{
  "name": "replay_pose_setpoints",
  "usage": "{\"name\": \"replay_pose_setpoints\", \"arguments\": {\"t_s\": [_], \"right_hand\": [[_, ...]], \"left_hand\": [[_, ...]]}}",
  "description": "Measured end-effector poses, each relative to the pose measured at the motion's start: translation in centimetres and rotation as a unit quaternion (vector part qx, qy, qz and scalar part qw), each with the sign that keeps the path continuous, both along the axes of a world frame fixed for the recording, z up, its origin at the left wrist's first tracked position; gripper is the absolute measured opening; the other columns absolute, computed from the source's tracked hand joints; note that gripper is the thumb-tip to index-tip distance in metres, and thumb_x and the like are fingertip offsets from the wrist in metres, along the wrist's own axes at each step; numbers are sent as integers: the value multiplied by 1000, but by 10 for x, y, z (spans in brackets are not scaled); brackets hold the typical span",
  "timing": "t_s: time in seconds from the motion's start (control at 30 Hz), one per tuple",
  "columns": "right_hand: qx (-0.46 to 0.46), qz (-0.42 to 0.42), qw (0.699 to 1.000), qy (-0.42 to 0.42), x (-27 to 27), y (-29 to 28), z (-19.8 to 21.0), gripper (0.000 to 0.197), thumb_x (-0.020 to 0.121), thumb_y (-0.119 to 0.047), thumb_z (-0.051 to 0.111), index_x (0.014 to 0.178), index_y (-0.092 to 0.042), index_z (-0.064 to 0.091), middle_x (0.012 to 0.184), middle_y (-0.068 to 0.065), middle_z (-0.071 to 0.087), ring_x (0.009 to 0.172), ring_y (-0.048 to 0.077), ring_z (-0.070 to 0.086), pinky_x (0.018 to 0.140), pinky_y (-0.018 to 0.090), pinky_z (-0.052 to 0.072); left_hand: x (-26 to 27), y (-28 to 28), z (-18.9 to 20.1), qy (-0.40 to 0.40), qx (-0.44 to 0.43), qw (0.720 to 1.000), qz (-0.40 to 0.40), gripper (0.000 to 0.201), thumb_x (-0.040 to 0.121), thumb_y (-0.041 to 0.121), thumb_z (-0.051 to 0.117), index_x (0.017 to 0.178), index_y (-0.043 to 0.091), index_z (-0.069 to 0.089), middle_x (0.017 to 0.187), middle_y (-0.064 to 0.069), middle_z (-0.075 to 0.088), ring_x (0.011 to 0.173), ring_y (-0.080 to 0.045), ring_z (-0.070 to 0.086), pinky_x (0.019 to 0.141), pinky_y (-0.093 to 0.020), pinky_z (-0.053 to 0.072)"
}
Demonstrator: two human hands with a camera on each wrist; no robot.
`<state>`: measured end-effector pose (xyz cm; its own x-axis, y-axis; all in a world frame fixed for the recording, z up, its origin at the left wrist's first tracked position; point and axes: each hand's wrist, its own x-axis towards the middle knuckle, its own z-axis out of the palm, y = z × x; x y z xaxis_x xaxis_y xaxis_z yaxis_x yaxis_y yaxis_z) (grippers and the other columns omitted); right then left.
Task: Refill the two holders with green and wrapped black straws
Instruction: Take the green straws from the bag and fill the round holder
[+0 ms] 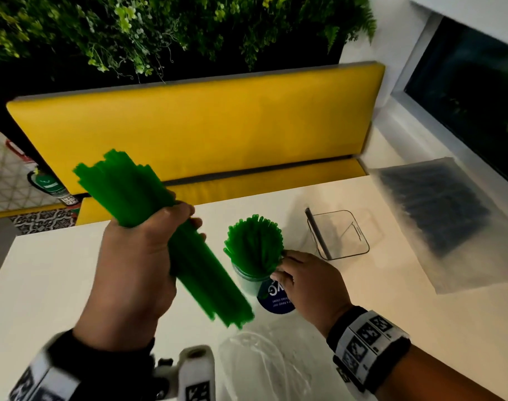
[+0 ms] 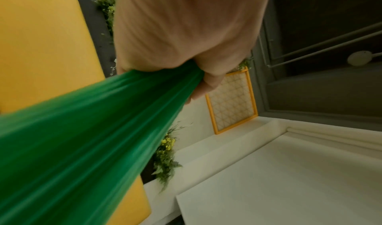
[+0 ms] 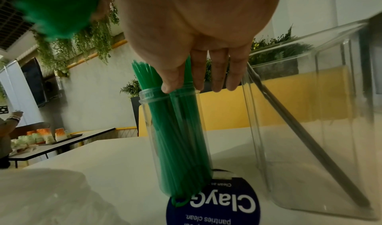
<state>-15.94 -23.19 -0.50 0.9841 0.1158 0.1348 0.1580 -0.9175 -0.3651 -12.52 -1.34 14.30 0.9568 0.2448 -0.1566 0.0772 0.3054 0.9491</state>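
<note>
My left hand point(image 1: 160, 227) grips a thick bundle of green straws point(image 1: 125, 183) in the air, tilted, its lower end over the table left of the round holder. In the left wrist view the bundle point(image 2: 93, 130) runs out of my fist point(image 2: 186, 32). The round clear holder point(image 1: 248, 280) stands upright with green straws point(image 1: 255, 241) in it. My right hand point(image 1: 284, 270) touches its rim and those straws point(image 3: 181, 147) with straight fingers point(image 3: 198, 81). To the right a square clear holder point(image 1: 342, 235) has one black straw point(image 1: 317, 233) leaning inside.
A clear bag of wrapped black straws point(image 1: 438, 212) lies at the table's right. A crumpled empty plastic bag point(image 1: 264, 366) lies near the front edge. A blue round label point(image 1: 276, 302) sits under the round holder. A yellow bench point(image 1: 203, 125) runs behind the white table point(image 1: 58, 270).
</note>
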Motion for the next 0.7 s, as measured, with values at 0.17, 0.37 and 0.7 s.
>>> {"name": "replay_pose_setpoints", "arguments": {"t_s": [0.17, 0.37, 0.7], "right_hand": [[-9, -4, 1000, -6, -2, 3, 4, 7, 86, -34, 70, 91, -30, 72, 97, -16, 72, 84, 8, 68, 69, 16, 46], [-42, -14, 999, -13, -1, 1, 3, 5, 81, -27, 70, 86, -27, 72, 86, -12, 71, 74, 13, 67, 58, 17, 42], [-10, 8, 1000, -14, 1, 0, 2, 14, 87, -40, 65, 83, -28, 70, 83, -11, 68, 74, 10, 62, 60, 19, 42]], "left_hand": [[13, -30, -41, 120, -10, 992, -27, 14, 84, -2, 67, 91, 10, 64, 72, -9, 64, 68, -27, 66, 63, -38, 56], [65, -38, -62, 132, -73, 986, 66, 8, 86, 5, 65, 88, 11, 61, 76, -8, 63, 69, -22, 68, 65, -36, 56], [61, -43, -65, 43, -66, 986, 150, 10, 86, 5, 65, 87, 13, 60, 66, -1, 64, 61, -16, 66, 68, -38, 61]]}}
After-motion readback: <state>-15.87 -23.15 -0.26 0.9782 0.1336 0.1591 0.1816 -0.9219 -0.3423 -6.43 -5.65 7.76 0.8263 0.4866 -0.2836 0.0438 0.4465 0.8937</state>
